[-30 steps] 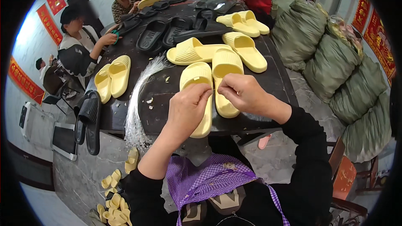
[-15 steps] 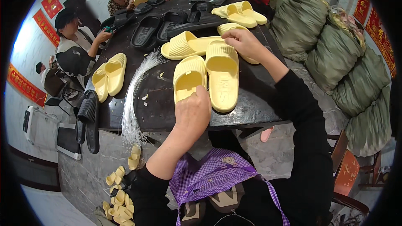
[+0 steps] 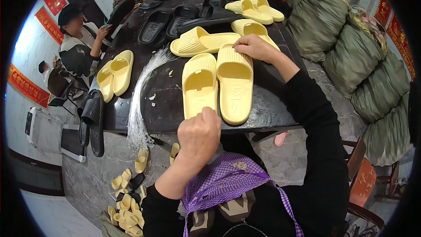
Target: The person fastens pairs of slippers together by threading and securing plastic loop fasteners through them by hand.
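Two yellow slippers lie side by side at the table's near edge, toes pointing away. By the heel of the left slipper (image 3: pixel 200 94), my left hand (image 3: pixel 199 134) is closed in a fist; what it holds, if anything, is hidden. On the right slipper (image 3: pixel 234 90), my right hand (image 3: pixel 256 49) pinches the ribbed strap near the toe. A small pale tab sticks up from the left slipper's strap. Just beyond them, another yellow slipper (image 3: pixel 204 43) lies sideways, and one more (image 3: pixel 256 30) sits partly behind my right hand.
A bundle of clear plastic strands (image 3: pixel 144 101) hangs over the edge of the dark table (image 3: pixel 169 112). Black slippers (image 3: pixel 153 28) stand farther back, and a yellow pair (image 3: pixel 115 73) at the left. Co-workers (image 3: pixel 81 35) sit beyond. Green sacks (image 3: pixel 318 22) line the right; slippers (image 3: pixel 129 217) pile on the floor.
My left hand has drawn back toward me from inside the left slipper to beyond its heel. My right hand has shifted slightly nearer, onto the right slipper's strap.
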Demonstrator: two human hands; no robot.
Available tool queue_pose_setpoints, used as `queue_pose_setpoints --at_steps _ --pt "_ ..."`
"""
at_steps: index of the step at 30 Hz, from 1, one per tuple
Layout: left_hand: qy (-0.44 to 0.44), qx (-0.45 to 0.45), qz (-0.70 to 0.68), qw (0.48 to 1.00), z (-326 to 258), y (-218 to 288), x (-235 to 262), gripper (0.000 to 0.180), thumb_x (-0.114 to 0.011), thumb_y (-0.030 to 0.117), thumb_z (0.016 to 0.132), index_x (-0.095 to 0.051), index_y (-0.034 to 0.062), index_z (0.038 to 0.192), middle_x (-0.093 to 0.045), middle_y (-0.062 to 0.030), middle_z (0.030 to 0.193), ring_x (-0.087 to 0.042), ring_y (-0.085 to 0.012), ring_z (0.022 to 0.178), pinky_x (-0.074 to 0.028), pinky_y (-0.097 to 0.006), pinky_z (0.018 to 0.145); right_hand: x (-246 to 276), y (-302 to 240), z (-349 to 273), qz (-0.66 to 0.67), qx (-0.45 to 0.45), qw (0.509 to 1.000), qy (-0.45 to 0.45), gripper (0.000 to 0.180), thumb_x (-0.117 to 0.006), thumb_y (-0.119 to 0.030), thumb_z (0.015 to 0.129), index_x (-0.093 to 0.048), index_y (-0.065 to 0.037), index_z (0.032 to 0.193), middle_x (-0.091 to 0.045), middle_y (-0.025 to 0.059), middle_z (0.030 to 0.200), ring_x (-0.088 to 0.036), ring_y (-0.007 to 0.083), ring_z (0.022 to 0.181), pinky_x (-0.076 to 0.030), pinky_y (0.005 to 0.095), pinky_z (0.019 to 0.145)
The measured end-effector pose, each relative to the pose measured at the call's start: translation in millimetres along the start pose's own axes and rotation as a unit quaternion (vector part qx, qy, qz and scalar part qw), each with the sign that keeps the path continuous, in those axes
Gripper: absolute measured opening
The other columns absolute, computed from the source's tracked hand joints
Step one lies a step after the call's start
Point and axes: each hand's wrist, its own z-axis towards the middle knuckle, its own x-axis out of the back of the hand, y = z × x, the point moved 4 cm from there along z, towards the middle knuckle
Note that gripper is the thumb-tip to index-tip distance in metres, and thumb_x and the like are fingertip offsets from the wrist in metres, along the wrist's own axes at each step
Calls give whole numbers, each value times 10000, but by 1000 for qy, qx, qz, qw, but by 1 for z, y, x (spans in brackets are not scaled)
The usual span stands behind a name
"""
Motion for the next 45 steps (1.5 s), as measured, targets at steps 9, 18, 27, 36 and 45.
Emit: queue_pose_setpoints --at_steps 9,18,27,36,45 --pt "-66 -47 -35 996 21 13 -28 212 -541 101 798 -420 63 629 -470 -71 446 -509 -210 378 -405 -308 392 -9 -5 -9 24 -23 999 -28 295 -573 -207 768 -649 20 940 -648 96 800 -588 147 703 -474 276 631" --pt "-123 -50 -83 988 -1 33 -2 210 -554 117 799 -427 61 642 -489 -75 462 -523 -211 389 -408 -313 395 -4 -6 -14 18 -97 993 -68 282 -553 -218 799 -632 3 957 -586 11 741 -490 66 582 -382 213 476" --pt "-107 -50 -34 992 15 27 -30 145 -547 68 724 -437 63 629 -512 -75 470 -547 -195 405 -418 -301 391 -6 -10 -16 31 -81 995 -49 276 -564 -230 796 -635 -7 942 -575 3 712 -467 59 540 -351 204 441" --pt "-105 -71 38 991 43 22 -57 89 -555 40 656 -476 71 631 -558 -71 485 -584 -160 427 -437 -267 382 -8 -6 -15 37 -85 994 -58 242 -580 -216 788 -649 -9 893 -570 -3 679 -466 60 535 -356 213 452" --pt "-103 -45 29 993 53 20 -75 93 -554 43 678 -478 72 633 -575 -86 500 -601 -173 447 -456 -274 390 -13 2 -5 5 -26 999 -17 251 -583 -210 777 -653 17 860 -614 31 717 -539 87 631 -442 235 584"
